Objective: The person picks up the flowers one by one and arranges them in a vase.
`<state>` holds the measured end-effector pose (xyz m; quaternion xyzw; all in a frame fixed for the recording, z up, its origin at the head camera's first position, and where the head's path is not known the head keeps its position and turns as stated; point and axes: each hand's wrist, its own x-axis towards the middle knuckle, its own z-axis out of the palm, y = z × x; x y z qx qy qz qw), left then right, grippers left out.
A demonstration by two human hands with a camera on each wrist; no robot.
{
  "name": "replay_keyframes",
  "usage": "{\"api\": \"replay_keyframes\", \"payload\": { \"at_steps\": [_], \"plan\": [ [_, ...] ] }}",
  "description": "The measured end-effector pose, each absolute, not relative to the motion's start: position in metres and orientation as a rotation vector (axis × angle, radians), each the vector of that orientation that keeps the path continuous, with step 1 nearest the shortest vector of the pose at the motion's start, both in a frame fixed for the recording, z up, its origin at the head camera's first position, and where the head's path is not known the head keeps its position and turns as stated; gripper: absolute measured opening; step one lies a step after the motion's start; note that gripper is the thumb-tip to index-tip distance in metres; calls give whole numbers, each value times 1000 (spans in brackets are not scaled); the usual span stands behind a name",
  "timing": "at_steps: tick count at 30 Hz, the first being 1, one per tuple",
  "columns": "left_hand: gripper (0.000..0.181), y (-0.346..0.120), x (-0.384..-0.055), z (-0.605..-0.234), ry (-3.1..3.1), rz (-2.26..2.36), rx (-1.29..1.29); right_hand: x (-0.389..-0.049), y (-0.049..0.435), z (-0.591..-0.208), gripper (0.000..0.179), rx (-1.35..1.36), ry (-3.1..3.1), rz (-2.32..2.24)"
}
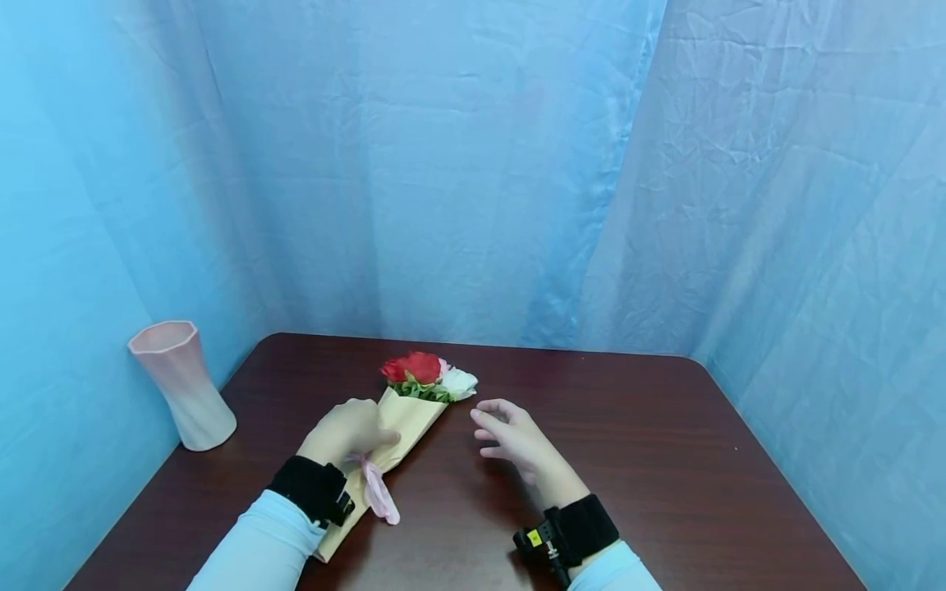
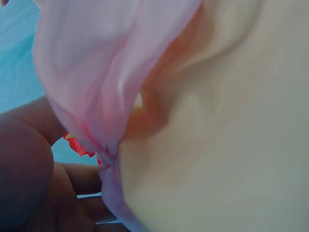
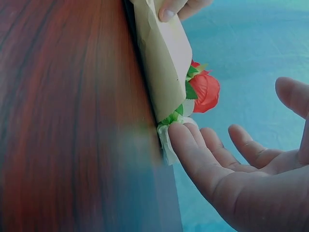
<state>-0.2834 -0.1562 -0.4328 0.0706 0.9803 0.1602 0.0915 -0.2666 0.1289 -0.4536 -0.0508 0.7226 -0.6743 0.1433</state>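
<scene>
A bouquet in cream wrapping paper lies slantwise over the table, its red rose and white flower toward the back. My left hand grips the wrapping around its middle, thumb over the front. Close to the left wrist camera, the pink ribbon and cream paper fill most of the view and hide parts of the fingers. Right of the flowers, my right hand is held with fingers loosely spread, nothing between them. In the right wrist view, the rose shows beyond its fingertips.
A pink-and-white twisted vase stands upright at the table's left edge. The dark brown wooden table extends to the right. Blue curtains enclose the back and both sides.
</scene>
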Motion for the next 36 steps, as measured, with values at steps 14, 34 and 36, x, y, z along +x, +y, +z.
{"api": "replay_keyframes", "payload": {
  "at_steps": [14,34,36],
  "plan": [
    [42,-116,-288,-431,2866,515,188,-264,157,-455,62,-131,2125,-1943],
    [48,-80,-282,-437,2747,847,332,-267,193,-457,56,-59,2163,-1994],
    [48,-76,-282,-440,2740,893,340,-267,197,-457,57,-56,2169,-1993]
  ]
}}
